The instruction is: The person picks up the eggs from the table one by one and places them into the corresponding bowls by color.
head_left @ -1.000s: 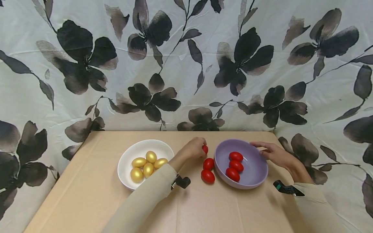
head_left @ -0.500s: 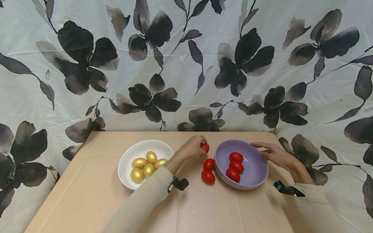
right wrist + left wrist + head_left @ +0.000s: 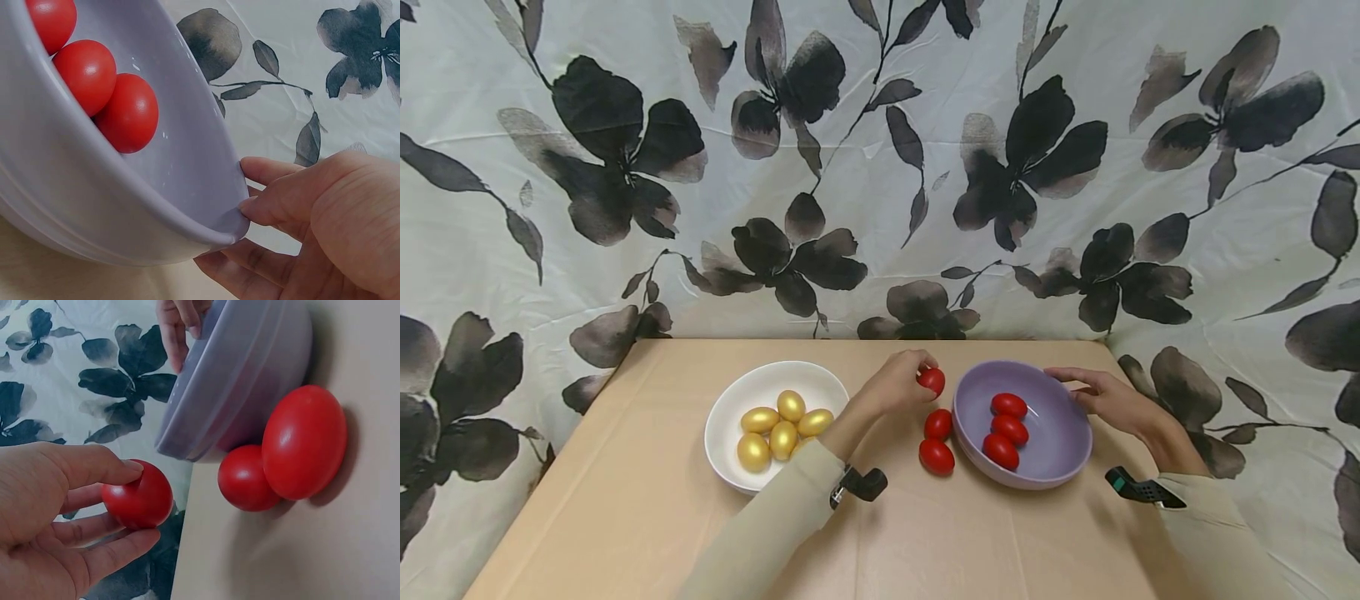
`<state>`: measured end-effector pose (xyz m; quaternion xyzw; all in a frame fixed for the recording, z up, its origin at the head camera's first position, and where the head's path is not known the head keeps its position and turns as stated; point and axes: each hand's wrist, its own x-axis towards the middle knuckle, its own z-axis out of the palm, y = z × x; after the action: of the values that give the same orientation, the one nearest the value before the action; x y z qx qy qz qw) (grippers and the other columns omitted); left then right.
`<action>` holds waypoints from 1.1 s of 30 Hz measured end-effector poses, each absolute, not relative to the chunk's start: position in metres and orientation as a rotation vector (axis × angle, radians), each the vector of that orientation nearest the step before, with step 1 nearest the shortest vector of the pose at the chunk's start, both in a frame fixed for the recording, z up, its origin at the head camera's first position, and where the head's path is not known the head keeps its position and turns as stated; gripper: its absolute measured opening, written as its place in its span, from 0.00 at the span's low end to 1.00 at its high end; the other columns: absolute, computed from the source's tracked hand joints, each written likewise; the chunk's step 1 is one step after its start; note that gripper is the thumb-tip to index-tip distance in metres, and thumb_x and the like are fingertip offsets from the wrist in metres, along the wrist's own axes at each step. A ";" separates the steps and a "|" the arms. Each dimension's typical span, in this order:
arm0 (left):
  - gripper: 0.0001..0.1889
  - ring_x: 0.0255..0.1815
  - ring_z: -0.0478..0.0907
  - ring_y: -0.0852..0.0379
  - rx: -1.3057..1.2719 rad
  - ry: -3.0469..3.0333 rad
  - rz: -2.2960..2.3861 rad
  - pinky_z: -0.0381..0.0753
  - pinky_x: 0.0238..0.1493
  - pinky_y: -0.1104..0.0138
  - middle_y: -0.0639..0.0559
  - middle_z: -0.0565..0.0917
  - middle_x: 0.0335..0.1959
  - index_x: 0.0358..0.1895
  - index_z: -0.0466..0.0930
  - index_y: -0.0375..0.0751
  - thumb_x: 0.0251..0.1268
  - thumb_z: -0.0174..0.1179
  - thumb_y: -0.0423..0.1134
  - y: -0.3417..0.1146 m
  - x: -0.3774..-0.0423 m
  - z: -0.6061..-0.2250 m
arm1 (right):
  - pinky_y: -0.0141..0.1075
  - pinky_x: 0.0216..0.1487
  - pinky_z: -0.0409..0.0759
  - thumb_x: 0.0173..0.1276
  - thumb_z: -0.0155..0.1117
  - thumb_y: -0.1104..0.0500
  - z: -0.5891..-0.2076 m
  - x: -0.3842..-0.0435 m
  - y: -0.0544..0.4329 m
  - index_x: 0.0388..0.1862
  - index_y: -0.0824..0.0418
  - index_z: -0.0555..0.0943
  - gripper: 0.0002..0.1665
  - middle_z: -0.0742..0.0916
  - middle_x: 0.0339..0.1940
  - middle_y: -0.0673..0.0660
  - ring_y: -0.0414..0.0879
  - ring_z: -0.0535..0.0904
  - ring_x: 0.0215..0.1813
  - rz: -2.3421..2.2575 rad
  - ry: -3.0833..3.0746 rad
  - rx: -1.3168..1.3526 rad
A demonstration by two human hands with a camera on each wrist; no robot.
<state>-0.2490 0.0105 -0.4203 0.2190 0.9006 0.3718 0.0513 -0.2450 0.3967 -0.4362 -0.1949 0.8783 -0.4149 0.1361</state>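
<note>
My left hand [image 3: 898, 382] pinches a red egg [image 3: 139, 495] between thumb and fingertips, raised off the table just left of the purple bowl [image 3: 1060, 442]. Its rounded end shows past the fingers in the left wrist view. Two more red eggs [image 3: 937, 457] lie on the table against the bowl's left side. Inside the bowl sit three red eggs [image 3: 86, 75] in a row. My right hand [image 3: 1108, 398] holds the bowl's right rim, thumb at the edge and some fingers below it [image 3: 312, 219].
A white bowl [image 3: 721, 417] with several gold eggs [image 3: 782, 439] stands to the left, partly behind my left forearm. The beige table [image 3: 625, 500] ends at a floral cloth [image 3: 880, 167] at the back. Each wrist wears a small black device [image 3: 863, 485].
The left hand has risen and turned slightly, so more of the red egg in its fingers shows. The right hand stays on the purple bowl's rim.
</note>
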 end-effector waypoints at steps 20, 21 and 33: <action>0.19 0.49 0.79 0.55 0.784 2.708 1.197 0.84 0.47 0.71 0.50 0.83 0.48 0.57 0.81 0.40 0.62 0.69 0.31 0.027 -0.230 -0.407 | 0.51 0.56 0.83 0.72 0.45 0.75 -0.438 -0.247 0.399 0.75 0.65 0.68 0.33 0.71 0.72 0.75 0.73 0.78 0.62 -1.173 2.556 -0.555; 0.19 0.49 0.79 0.55 0.792 2.699 1.204 0.84 0.47 0.71 0.50 0.83 0.48 0.57 0.81 0.40 0.62 0.69 0.31 0.028 -0.230 -0.407 | 0.51 0.56 0.83 0.72 0.45 0.75 -0.438 -0.247 0.399 0.75 0.64 0.68 0.33 0.71 0.72 0.75 0.73 0.78 0.62 -1.171 2.557 -0.553; 0.20 0.51 0.79 0.56 0.875 2.676 1.198 0.83 0.47 0.73 0.50 0.83 0.51 0.58 0.81 0.39 0.62 0.68 0.31 0.037 -0.226 -0.401 | 0.50 0.56 0.83 0.72 0.45 0.75 -0.439 -0.247 0.401 0.75 0.64 0.68 0.33 0.71 0.72 0.75 0.72 0.78 0.62 -1.180 2.542 -0.555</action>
<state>-0.2265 0.0365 -0.4009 0.2857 0.8739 0.3911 0.0411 -0.2473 0.4007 -0.4387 -0.1922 0.8808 -0.4088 0.1417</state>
